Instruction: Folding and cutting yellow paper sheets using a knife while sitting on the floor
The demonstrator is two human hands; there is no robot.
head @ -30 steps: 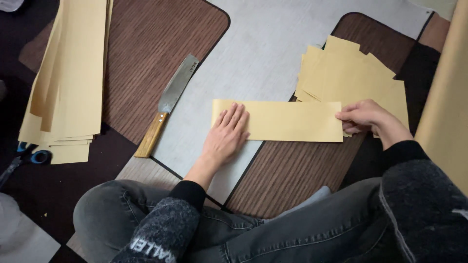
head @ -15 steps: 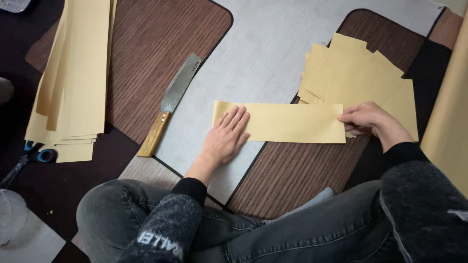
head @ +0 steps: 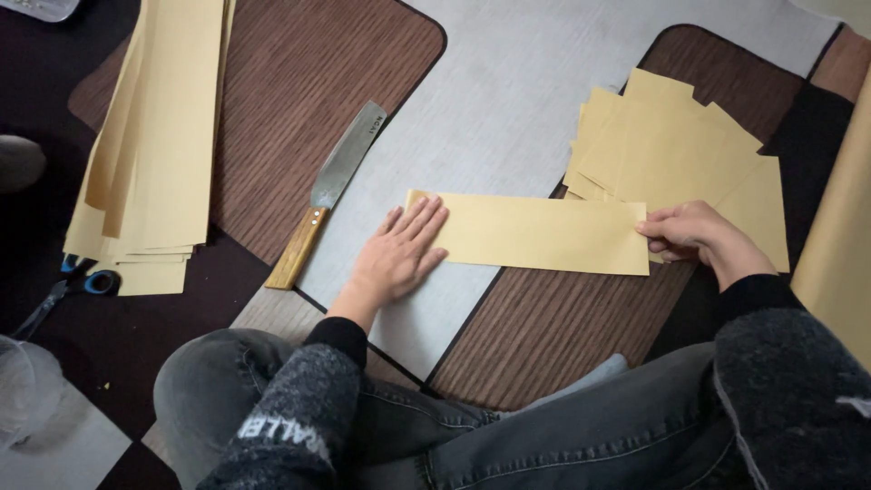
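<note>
A long yellow paper strip (head: 540, 234) lies across the floor mat in front of my knees. My left hand (head: 399, 255) rests flat on the strip's left end, fingers spread, pressing it down. My right hand (head: 691, 233) pinches the strip's right end between thumb and fingers. A cleaver-like knife with a wooden handle (head: 328, 194) lies just left of my left hand, blade pointing away from me.
A fanned pile of cut yellow sheets (head: 676, 150) lies behind the strip at the right. A tall stack of long yellow strips (head: 159, 136) lies at the left. Blue-handled scissors (head: 63, 289) lie near that stack. A clear container (head: 18, 386) stands at the lower left.
Both hands stay on the strip; nothing has visibly moved apart from a slight shift of the view.
</note>
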